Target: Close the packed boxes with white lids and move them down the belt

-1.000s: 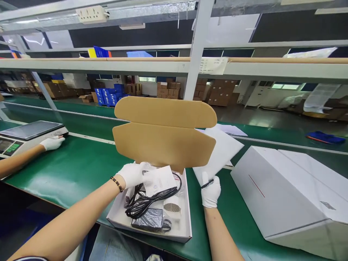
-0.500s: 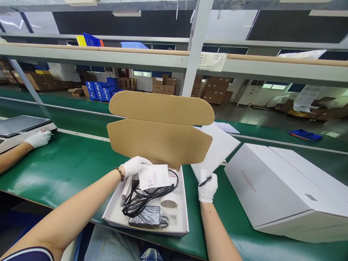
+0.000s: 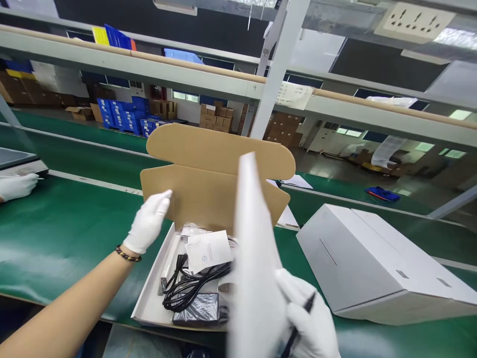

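Now, in the head view, the right hand, in a white glove, grips a blurred white sheet of paper together with a black pen; half a second ago that sheet lay on the green conveyor belt to the right of the open white cardboard box, and it has since been lifted up over the box's right part, standing almost on edge. The left hand, also gloved, has left the folded white leaflet it was pressing on and hangs empty, fingers loosely spread, in front of the raised brown lid flap. Inside the box the leaflet lies on a coiled black cable, with a dark grey power adapter at the near end. Judging by this, the sheet is on its way into the box. A large closed white carton sits to the right. Far left, another person's gloved hand rests by a weighing scale.
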{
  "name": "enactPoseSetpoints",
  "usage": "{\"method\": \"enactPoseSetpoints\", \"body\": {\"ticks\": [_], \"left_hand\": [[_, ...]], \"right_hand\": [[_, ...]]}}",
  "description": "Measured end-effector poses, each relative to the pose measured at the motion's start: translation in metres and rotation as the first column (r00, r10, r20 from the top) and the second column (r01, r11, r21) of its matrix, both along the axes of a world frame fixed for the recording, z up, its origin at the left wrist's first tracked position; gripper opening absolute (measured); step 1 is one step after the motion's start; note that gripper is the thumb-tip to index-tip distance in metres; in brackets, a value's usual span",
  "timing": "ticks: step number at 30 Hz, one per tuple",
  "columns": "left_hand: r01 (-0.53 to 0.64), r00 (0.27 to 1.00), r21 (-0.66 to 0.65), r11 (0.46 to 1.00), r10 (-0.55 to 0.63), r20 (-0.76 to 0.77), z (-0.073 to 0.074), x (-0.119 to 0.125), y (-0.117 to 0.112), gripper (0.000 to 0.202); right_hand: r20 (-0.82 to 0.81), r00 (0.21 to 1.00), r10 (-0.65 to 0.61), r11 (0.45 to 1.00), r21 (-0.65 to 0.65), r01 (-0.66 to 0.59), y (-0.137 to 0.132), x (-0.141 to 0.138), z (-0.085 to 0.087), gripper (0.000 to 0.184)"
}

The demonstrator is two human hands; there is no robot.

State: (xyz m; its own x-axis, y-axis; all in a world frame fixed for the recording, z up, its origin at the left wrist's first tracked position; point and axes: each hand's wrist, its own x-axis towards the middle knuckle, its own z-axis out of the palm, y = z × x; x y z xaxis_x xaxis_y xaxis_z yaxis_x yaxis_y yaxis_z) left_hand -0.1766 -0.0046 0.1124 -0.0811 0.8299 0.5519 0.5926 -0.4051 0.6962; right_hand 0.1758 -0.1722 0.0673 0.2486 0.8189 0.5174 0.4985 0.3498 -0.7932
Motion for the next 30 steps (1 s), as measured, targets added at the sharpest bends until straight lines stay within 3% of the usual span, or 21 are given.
{"method": "enactPoseSetpoints", "body": {"ticks": [1, 2, 3, 5, 6, 8, 10, 12, 15, 18, 23, 30], "left_hand": [[-0.005, 0.992, -0.002, 1.0, 0.005, 0.124, 0.003, -0.008, -0.003, 0.063], [0.028, 0.981, -0.042, 0.999, -0.019, 0.192, 0.006, -0.015, -0.008, 0.066], [0.077, 0.978, -0.103, 0.992, -0.055, 0.203, 0.008, -0.021, -0.013, 0.069], [0.162, 0.987, -0.266, 0.95, -0.15, 0.065, 0.008, -0.027, -0.025, 0.073], [0.173, 0.977, -0.352, 0.92, -0.205, -0.055, 0.005, -0.026, -0.031, 0.074], [0.143, 0.897, -0.489, 0.86, -0.322, -0.304, -0.003, -0.018, -0.041, 0.073], [0.083, 0.783, -0.559, 0.825, -0.401, -0.475, -0.016, -0.005, -0.049, 0.072], [0.046, 0.72, -0.567, 0.822, -0.421, -0.552, -0.029, 0.008, -0.054, 0.073], [0.067, 0.699, -0.535, 0.842, -0.423, -0.576, -0.041, 0.02, -0.054, 0.074], [0.098, 0.677, -0.513, 0.853, -0.435, -0.593, -0.042, 0.027, -0.048, 0.075], [0.108, 0.651, -0.483, 0.869, -0.429, -0.626, -0.034, 0.042, -0.038, 0.078], [0.13, 0.518, -0.432, 0.892, -0.433, -0.738, -0.026, 0.052, -0.035, 0.093]], "right_hand": [[0.136, 0.988, 0.078, 0.996, 0.038, -0.084, 0.0, -0.008, 0.005, 0.021], [0.371, 0.924, 0.098, 0.989, 0.068, -0.132, 0.002, -0.019, 0.01, 0.027], [0.585, 0.804, 0.102, 0.979, 0.083, -0.185, 0.005, -0.03, 0.015, 0.035], [0.855, 0.507, 0.105, 0.968, 0.028, -0.248, 0.013, -0.055, 0.023, 0.045], [0.904, 0.404, 0.143, 0.967, -0.04, -0.251, 0.018, -0.067, 0.027, 0.047], [0.903, 0.295, 0.312, 0.938, -0.244, -0.247, 0.028, -0.083, 0.035, 0.047], [0.809, 0.323, 0.491, 0.87, -0.434, -0.235, 0.039, -0.09, 0.041, 0.058], [0.68, 0.446, 0.582, 0.807, -0.551, -0.213, 0.052, -0.088, 0.042, 0.081], [0.581, 0.625, 0.522, 0.809, -0.569, -0.146, 0.074, -0.076, 0.03, 0.095], [0.548, 0.703, 0.454, 0.836, -0.534, -0.124, 0.095, -0.064, 0.014, 0.089], [0.548, 0.705, 0.449, 0.834, -0.541, -0.11, 0.118, -0.055, 0.014, 0.076], [0.675, 0.618, 0.402, 0.867, -0.497, -0.022, 0.109, -0.063, 0.012, 0.1]]}}
